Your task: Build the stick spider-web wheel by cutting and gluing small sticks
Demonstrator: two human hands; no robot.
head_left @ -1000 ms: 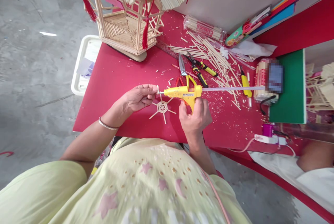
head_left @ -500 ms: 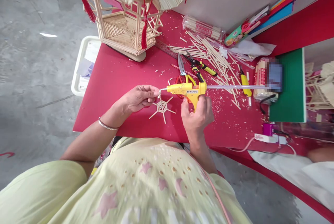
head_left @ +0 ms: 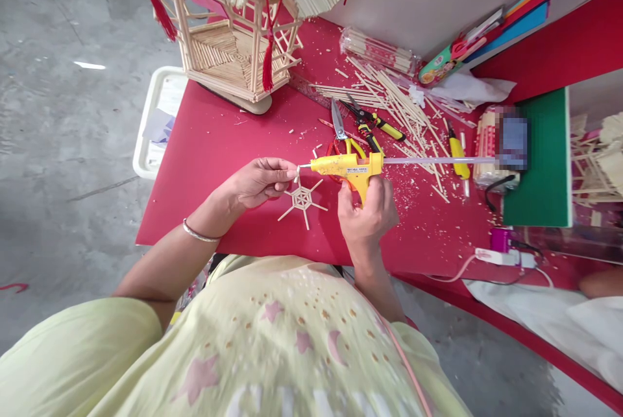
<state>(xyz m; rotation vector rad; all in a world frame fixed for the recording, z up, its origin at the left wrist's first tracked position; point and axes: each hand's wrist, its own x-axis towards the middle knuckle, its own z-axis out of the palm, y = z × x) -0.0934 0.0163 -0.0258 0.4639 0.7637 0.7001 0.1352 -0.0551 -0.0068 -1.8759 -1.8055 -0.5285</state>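
Observation:
My right hand (head_left: 368, 213) is wrapped around the handle of a yellow hot glue gun (head_left: 341, 166), with a long clear glue stick (head_left: 438, 161) coming out of its back. The nozzle points left and meets the fingertips of my left hand (head_left: 263, 182). Thumb and forefinger there pinch a short pale wooden stick (head_left: 298, 176), mostly hidden by the fingers. Just below the nozzle, a web-shaped wheel of thin sticks (head_left: 302, 198) lies on the red table; whether the pinched stick touches it I cannot tell.
A stick-built pavilion (head_left: 233, 47) with red tassels stands at the back left. Behind the gun lie scissors (head_left: 339, 122), cutters (head_left: 372, 124) and many loose sticks (head_left: 403, 102). A yellow utility knife (head_left: 457, 154) and a power strip (head_left: 501, 257) are at the right.

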